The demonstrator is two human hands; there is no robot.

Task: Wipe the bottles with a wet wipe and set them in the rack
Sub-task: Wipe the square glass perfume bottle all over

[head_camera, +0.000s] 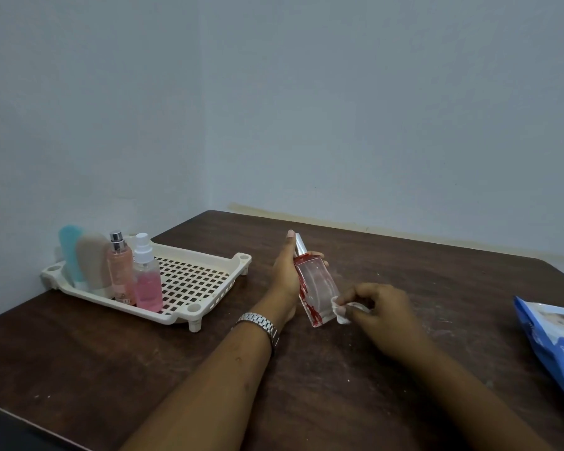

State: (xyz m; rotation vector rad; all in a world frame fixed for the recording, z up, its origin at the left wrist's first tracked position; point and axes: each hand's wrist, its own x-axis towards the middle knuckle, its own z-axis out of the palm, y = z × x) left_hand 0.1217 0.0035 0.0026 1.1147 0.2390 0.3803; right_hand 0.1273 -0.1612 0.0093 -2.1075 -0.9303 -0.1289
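Near the middle of the frame, over the dark wooden table (pixel 404 262), the left hand (pixel 285 275) grips a clear bottle (pixel 316 288) with red trim and a silver spray top. The thumb lies up along the neck and the fingers curl round the far side, their tips showing just past the glass. The bottle is tilted, with its top toward the upper left and its base toward the lower right; whether the base touches the table I cannot tell. Just right of it, the right hand (pixel 381 307) pinches a small crumpled white wipe (pixel 341 312) between thumb and curled fingers (pixel 358 289), and the wipe touches the bottle's lower right side. A metal watch (pixel 261 323) sits on the left wrist. At the left of the frame a cream plastic rack (pixel 192 281) with a grid floor stands on the table — four things stand upright along its left end, close together: a blue tube (pixel 69 252) furthest left, a beige tube (pixel 93 265) beside it, a peach spray bottle (pixel 120 271) with a silver top, and a pink spray bottle (pixel 148 284) with a white top nearest the lower edge. The rest of the grid floor is bare. At the right edge of the frame a blue packet (pixel 557 340) lies on the table, partly cut off. A pale blue-grey wall (pixel 339 109) fills the upper frame.
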